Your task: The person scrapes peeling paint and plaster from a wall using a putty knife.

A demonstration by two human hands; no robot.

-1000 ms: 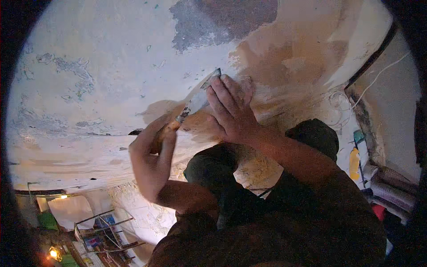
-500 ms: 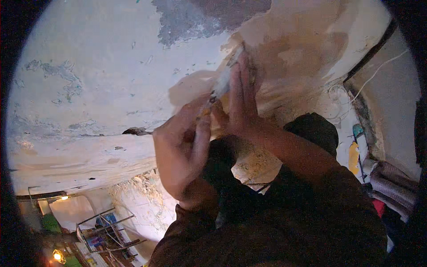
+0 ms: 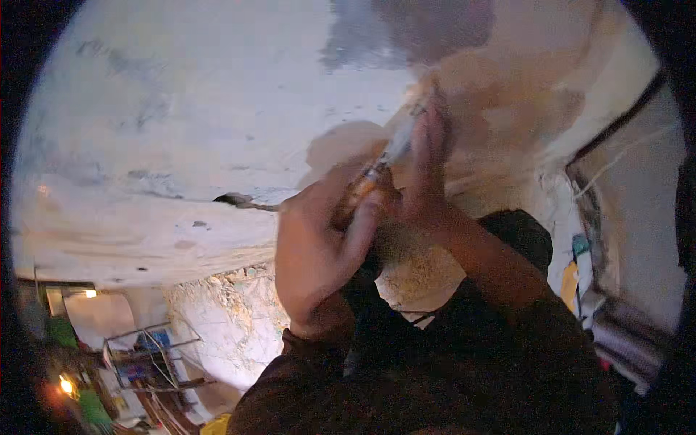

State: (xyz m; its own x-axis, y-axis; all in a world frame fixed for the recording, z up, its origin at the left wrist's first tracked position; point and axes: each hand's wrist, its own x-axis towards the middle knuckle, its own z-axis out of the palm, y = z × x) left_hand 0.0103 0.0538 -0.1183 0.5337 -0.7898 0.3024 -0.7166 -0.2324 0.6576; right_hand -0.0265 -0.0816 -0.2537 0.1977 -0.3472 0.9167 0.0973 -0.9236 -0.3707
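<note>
A putty knife with an orange handle and a pale, smeared blade [image 3: 399,138] slants up and to the right against a worn plaster surface [image 3: 217,94]. My left hand [image 3: 319,232] is closed round its handle. Along the blade lie the straight, close-together fingers of my right hand [image 3: 429,156]; its thumb is mostly hidden near the handle. The blade's tip meets the border between white coating and a brown patch [image 3: 500,109]. Motion blur softens the tip and both hands. Above it, a grey patch [image 3: 435,32] shows in the coating.
A dark hole [image 3: 232,198] breaks the plaster left of my hands. At the right, a pale cable [image 3: 616,159] hangs near a corner, above rolled grey material [image 3: 631,326]. A metal-framed rack [image 3: 152,355] and a glowing lamp [image 3: 67,384] are at the lower left.
The whole view has shifted, so the surface appears farther right. Against the grey patch, the putty knife and both hands have moved slightly left and nearer. Both hands stay on the tool.
</note>
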